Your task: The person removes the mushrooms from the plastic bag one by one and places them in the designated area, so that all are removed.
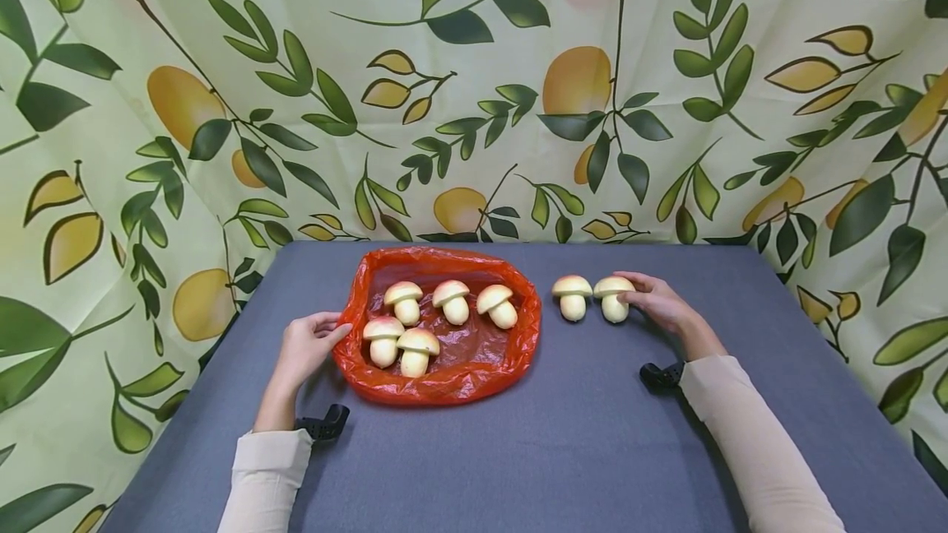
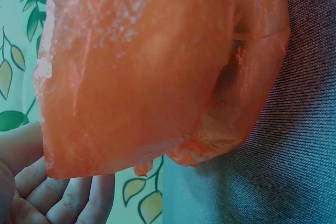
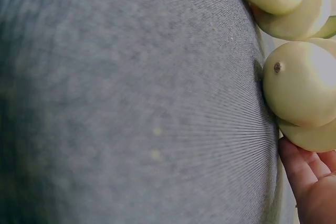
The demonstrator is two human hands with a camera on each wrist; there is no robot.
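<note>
Red plastic bag (image 1: 444,391), lying mouth-up on the table (image 1: 518,467), about 11 o'clock from the middle if 12 is the far edge. Five mushrooms (image 1: 453,312) are in it, yellowish caps with a reddish blush and chunky pale stems: three spread around 10, 12 and 2, plus a pair bunched up at 7 and 8.

Two more are on the cloth just past the bag's 3 o'clock side, stems toward 6. That's an inner mushroom (image 1: 572,305) and an outer mushroom (image 1: 613,308), caps so close I honestly can't tell if they touch. The outer one has a little dark spot (image 3: 278,67) on its stem end.

Left hand (image 1: 308,347) is at the bag's 9 o'clock, pinching the plastic between thumb and fingers. Right hand (image 1: 658,300) comes in from the outer mushroom's 3 o'clock side and has its cap between thumb and fingers.

Both arms are in beige sleeves (image 1: 748,434) with black gadgets (image 1: 323,424) at the wrists. Up past 12 there's a leaf-and-fruit print curtain (image 1: 474,146).
</note>
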